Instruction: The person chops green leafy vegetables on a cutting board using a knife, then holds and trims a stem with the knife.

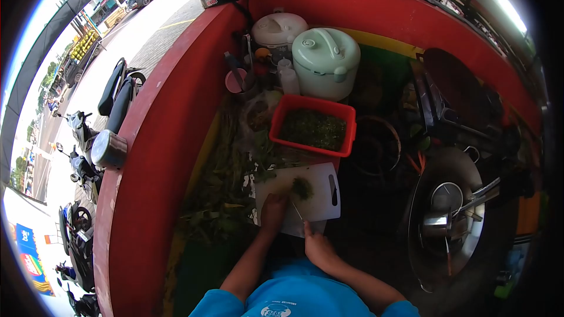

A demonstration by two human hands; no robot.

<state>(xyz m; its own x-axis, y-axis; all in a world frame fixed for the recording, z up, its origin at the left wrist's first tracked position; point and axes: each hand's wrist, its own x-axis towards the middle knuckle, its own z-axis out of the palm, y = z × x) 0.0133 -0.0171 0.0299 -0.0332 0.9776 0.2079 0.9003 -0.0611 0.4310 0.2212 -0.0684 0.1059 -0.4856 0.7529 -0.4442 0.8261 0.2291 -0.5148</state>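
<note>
A white cutting board [318,176] lies in front of me, tilted a little, with a dark slot handle at its right side. A small heap of chopped greens [302,188] sits on its upper middle. My right hand [319,248] is closed round the handle of a knife [297,209], whose blade points up and left toward the greens. My left hand [273,212] rests on the board's left part beside the blade, fingers bunched downward; whatever they pinch is hidden. Just beyond the board stands a red tub [351,135] holding many chopped greens.
Leafy stalks [220,211] lie left of the board. Behind the tub are a pale green rice cooker [326,61], a white one [279,28] and a squeeze bottle [289,81]. At right, a large wok [432,191] holds metal utensils beside a burner [376,145]. A red wall [170,123] borders the left.
</note>
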